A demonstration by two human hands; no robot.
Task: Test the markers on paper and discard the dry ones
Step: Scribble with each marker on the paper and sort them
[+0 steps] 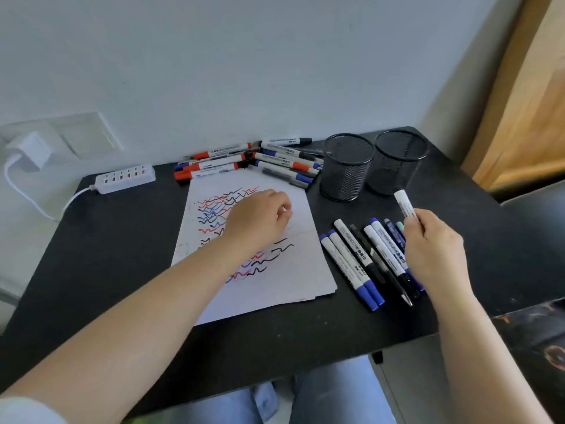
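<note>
Bare forearms reach in from the bottom; right hand [434, 249] grips a smooth white cylindrical marker [404, 204], its tip hidden; left hand [260, 215] rests loosely curled on scribbled paper [275, 289], beside mesh cups [347, 169].

Two black mesh pen cups [347, 166] [399, 162] are seen side by side near the worktop's [122, 255] far right corner. One power strip [125, 178] is seen at the far left edge. One stack of scribbled paper [275, 289] is counted at the middle. A far-edge pile of about ten whiteboard markers [250, 162] is counted, overlaps preventing exactness. About eight pens and markers [367, 261] are counted in the right-hand row, and one marker [405, 204] is held.
</note>
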